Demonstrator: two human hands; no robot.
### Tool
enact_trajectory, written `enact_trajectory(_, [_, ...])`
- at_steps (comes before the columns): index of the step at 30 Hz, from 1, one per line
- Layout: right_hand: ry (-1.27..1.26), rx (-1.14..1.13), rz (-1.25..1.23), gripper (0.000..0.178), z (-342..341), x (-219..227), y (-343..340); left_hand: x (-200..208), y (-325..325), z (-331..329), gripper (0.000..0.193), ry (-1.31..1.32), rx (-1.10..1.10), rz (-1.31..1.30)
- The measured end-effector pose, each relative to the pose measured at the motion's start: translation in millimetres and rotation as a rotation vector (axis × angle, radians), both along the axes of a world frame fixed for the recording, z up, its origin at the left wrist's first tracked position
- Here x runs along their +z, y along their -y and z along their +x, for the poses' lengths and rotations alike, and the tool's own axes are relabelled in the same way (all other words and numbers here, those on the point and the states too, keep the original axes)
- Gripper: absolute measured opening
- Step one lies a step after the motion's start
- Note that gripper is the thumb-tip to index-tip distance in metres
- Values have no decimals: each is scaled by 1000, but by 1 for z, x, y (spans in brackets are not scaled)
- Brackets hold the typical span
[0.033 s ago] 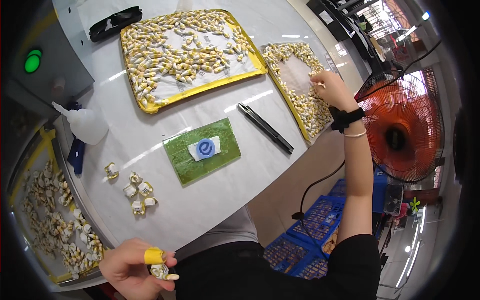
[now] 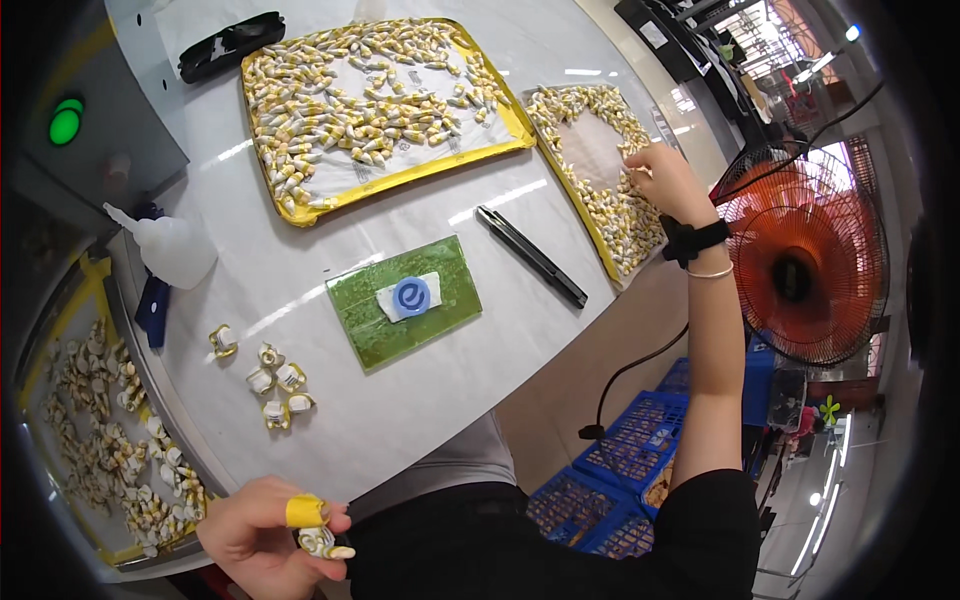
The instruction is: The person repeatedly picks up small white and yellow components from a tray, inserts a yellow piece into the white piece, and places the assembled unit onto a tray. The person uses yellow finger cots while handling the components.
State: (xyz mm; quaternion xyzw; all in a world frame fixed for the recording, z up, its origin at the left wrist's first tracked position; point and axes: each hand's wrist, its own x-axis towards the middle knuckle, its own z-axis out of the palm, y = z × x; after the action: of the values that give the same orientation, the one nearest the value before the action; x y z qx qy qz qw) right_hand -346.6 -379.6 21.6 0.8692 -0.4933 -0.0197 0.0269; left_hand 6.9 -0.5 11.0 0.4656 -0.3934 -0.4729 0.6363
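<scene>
Here, right fingers at tray of yellow-white pieces

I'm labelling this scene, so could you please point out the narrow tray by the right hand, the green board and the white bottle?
Narrow tray (image 2: 590, 150): head view, bare lining.
Green board (image 2: 404, 342): head view, bare surface below the blue disc (image 2: 411, 296).
White bottle (image 2: 180, 252): head view, body.

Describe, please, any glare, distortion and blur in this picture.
Head view: pale streaks glare off the glossy whitish tabletop; head view: the yellow-edged lower-left tray bows near the picture's rim; head view: the bare right hand shows no obvious blur.
</scene>
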Motion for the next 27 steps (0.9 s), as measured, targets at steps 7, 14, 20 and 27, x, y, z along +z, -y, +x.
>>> enact_trajectory(7, [54,20,-159,12,-1,-8,-15,-7,3,-5,47,17,123,137])
enact_trajectory(14, [377,77,-105,12,32,15,-47,-7,8,-2,35,-11,46,29])
enact_trajectory(20, [329,331,-72,5,100,21,-111,-3,8,-7,46,-44,83,152])
enact_trajectory(27, [412,287,-52,8,112,24,-117,-1,3,2,44,-44,-36,-29])
